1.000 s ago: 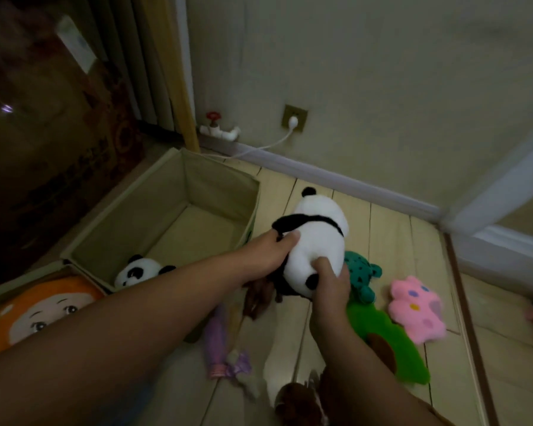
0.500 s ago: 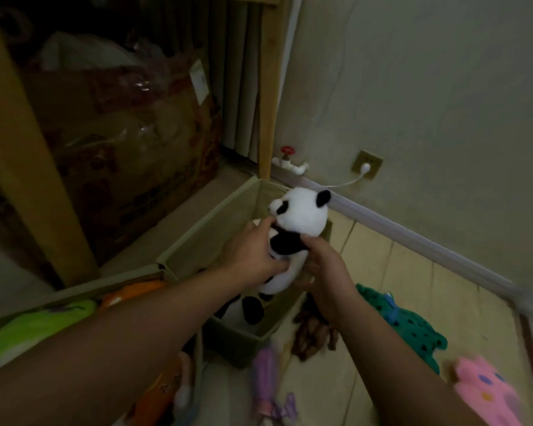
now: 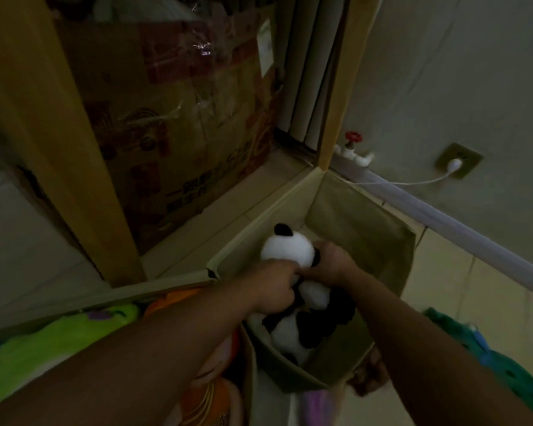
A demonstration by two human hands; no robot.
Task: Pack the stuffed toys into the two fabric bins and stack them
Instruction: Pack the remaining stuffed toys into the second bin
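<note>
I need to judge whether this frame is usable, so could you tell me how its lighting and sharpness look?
Head view: dim and underexposed, with a greenish cast; only the white panda reads brightly. Tape on the cardboard box shows small glare. Edges are soft throughout, and the wide lens bends the baseboard.

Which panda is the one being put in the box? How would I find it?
Find the tan fabric bin on the floor by the wall corner. Inside it, both hands, left hand and right hand, squeeze a panda toy. It is the upper one, round white head and one black ear showing, while another panda lies lower in the bin, untouched.
</note>
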